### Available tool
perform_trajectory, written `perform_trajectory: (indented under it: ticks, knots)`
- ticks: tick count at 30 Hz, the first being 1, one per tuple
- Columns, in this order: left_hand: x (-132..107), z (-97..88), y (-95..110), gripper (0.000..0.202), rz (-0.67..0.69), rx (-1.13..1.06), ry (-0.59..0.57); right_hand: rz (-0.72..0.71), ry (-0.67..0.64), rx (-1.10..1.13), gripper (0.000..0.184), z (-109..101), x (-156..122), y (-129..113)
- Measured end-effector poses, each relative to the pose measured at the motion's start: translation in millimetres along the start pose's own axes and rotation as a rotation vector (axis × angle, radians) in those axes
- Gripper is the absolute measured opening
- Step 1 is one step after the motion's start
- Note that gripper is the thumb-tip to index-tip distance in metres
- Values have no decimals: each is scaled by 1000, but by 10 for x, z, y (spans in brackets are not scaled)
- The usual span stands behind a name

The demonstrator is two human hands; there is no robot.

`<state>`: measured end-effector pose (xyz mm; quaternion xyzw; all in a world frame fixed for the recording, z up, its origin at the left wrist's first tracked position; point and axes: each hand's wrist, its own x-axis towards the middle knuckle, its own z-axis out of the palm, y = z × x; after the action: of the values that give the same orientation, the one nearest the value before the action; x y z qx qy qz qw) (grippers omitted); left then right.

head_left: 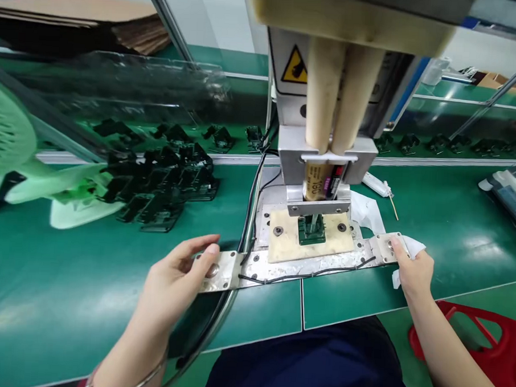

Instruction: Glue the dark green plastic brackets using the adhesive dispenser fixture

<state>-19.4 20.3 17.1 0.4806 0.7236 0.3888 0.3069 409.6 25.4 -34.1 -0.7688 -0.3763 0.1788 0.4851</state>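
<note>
**Fig.** Two-handed work at a bench press, seen from the head cam.

We see the left grip w/ fingers spread and slightly curled, tips on the left end plate of a steel bar, holding nothing. The right grip bears on the right end plate, next to a white cloth; we can't tell if it pinches the cloth.

The bar lies across the green tabletop, just near a cream base block. On the block, directly under the press head, sits one dark green component. Above it, a bracket carries two labelled cylinders, prob. capacitors, below twin cream columns.

Far left, a heap of black parts lies on the tabletop, w/ more spaced in a row along the far side and a similar row to the right. Clear plastic trays stand far left, apparently empty. A red plastic item sits near right, on the floor; contents not visible.
</note>
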Motion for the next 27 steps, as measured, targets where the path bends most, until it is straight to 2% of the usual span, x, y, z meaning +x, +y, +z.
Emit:
perform_trajectory:
  ticks: [2, 4, 7, 11, 17, 22, 27]
  knots:
    - [10, 36, -39, 52, -55, -112, -120, 12, 10, -26, 65, -26, -7, 9]
    - [-13, 68, -35, 53, -113, -230, -181, 26, 17, -60, 64, -52, -5, 44]
    - [-100, 103, -2, 49, -182, -347, -144, 20, 32, -78, 64, -80, 10, 116]
    - [-184, 102, 36, 48, -141, -261, -78, -19, 41, -55, 64, -92, 9, 142]
    - [-121, 17, -34, 57, -193, -182, -135, -44, 45, -42, 60, -75, -42, 17]
    - [-150, 18, -62, 57, -227, -194, -104, -64, 68, -28, 56, -69, -58, -29]
    - [-160, 24, -97, 49, -165, -187, -92, -109, 67, -26, 56, -90, -46, -25]
